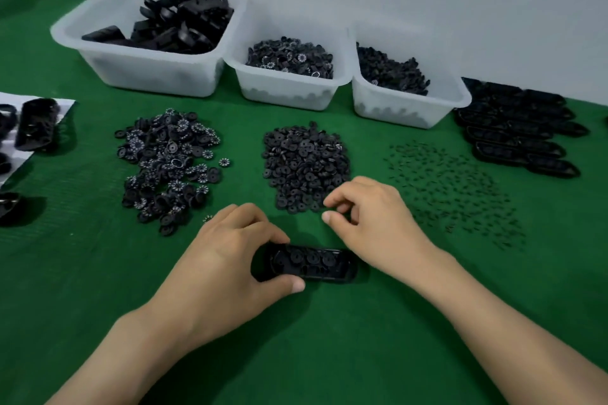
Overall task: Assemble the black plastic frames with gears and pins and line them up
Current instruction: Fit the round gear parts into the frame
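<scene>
Head view: left hand (223,260) grips black oblong frame (349,268), gears (312,257) seated inside; right hand (371,217) curled, contents unclear.

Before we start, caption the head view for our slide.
Left hand holds a black frame; right hand hovers by the gear pile.

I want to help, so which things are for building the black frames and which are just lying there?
For the job: frame held by left hand; plain gears; white-marked gears; pins; lined-up frames; three tubs of parts.
Lying about: white sheet with black parts, far left; green cloth.
</scene>
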